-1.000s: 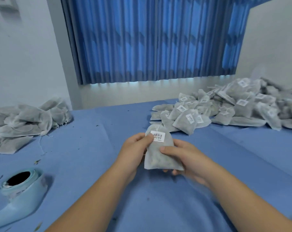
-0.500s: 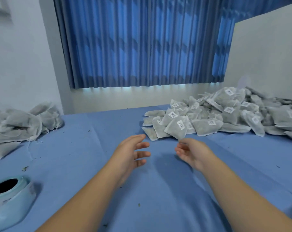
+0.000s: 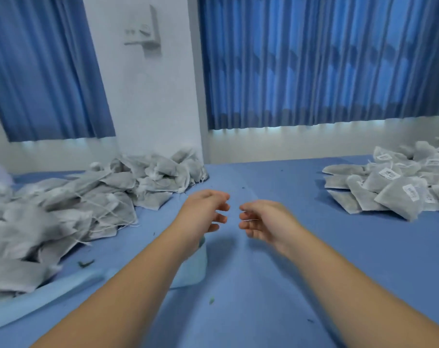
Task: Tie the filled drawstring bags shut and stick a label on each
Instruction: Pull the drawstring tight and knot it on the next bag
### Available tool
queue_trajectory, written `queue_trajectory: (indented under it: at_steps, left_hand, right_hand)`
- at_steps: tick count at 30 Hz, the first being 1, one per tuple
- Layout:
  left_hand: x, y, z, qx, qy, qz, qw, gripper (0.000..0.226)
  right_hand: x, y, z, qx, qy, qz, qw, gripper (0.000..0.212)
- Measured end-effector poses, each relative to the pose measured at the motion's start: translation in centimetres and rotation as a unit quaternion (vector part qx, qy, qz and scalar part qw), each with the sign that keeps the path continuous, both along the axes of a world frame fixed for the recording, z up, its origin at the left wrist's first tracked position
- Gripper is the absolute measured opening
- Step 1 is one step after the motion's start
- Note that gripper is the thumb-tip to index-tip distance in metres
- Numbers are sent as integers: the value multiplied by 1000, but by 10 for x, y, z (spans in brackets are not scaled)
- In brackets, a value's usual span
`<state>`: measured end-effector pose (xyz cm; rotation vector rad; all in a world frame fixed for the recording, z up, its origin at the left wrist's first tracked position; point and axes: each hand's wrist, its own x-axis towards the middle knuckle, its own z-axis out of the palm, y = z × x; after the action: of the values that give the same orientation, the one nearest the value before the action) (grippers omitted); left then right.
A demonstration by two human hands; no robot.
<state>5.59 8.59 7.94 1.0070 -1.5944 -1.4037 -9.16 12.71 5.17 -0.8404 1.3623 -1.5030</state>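
1. The left hand (image 3: 205,212) and the right hand (image 3: 263,222) hover side by side above the blue surface (image 3: 263,285). Their palms are turned toward each other, close but not touching.
2. The fingers (image 3: 219,218) of both hands are loosely curled and slightly spread, and they hold nothing. Blur softens the tips.
3. The task's things lie in two heaps. The unlabelled bags (image 3: 62,209), with cords loose and trailing, are piled at the left and reach back to the wall. The labelled bags (image 3: 399,192), each with a white sticker, are heaped at the far right, well apart from both hands.
4. The label roll (image 3: 190,270) stands on the surface under the left forearm, which partly hides it. A pale backing strip (image 3: 45,295) runs from it toward the lower left.
5. With no bag in hand, this looks like the gap between two bags, so the step in hand is probably fetching a fresh one from the left heap.
6. That calls for a reach to the left and a clean pick of a single bag, since the trailing cords look likely to snag neighbouring bags.
7. After that, both hands would need to draw the cord tight and knot it, then peel a label off the roll and press it flat on the bag's face.
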Motion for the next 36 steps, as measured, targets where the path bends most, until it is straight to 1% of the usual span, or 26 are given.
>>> queue_trajectory:
  at_steps: [2,4,5,6,7,8,10,12,13,14,16,20,22,27,32,36]
  left_hand:
    - [30,-13,-2,-28,-46,32,998,9]
    - [58,-27,-6,-64,-103,58,991,11]
    - [73,-34,-8,-94,-150,69,982,12]
    - [86,-42,-11,-130,-212,79,965,12]
    - [100,-49,-14,-170,-280,85,941,12]
    - [111,-57,-17,-205,-350,90,909,12]
    - [132,-74,-22,-260,-493,101,824,17]
    - [147,-91,-26,-288,-608,113,731,25]
    - [152,-99,-26,-292,-646,120,695,28]
    - [157,-106,-26,-293,-672,127,668,30]
    - [164,-119,-25,-290,-699,145,638,36]
    - [168,-137,-28,-269,-725,161,613,46]
    - [166,-142,-30,-254,-731,166,612,50]
    - [164,-151,-35,-208,-726,166,634,51]
    - [165,-152,-40,-177,-715,127,664,50]
    - [164,-148,-40,-173,-699,124,683,42]
  right_hand:
    - [25,-18,-3,-7,23,-5,1000,6]
    - [44,-33,-9,-23,65,-26,997,8]
    - [51,-38,-14,-34,85,-38,995,10]
    - [57,-43,-21,-45,100,-50,993,13]
    - [61,-47,-29,-54,112,-58,991,15]
    - [64,-49,-37,-58,125,-61,989,17]
    - [63,-52,-48,-57,154,-52,985,16]
    - [59,-54,-53,-62,160,-42,984,15]
    - [57,-55,-54,-64,159,-39,984,14]
    - [56,-56,-55,-63,163,-36,984,15]
    - [55,-58,-57,-53,184,-28,981,15]
    - [56,-60,-59,-47,210,-22,976,16]
    - [56,-61,-58,-48,226,-18,973,16]
    - [56,-61,-57,-47,240,-12,969,15]
    - [57,-58,-56,-45,265,0,963,16]
    - [57,-57,-56,-45,274,6,961,17]
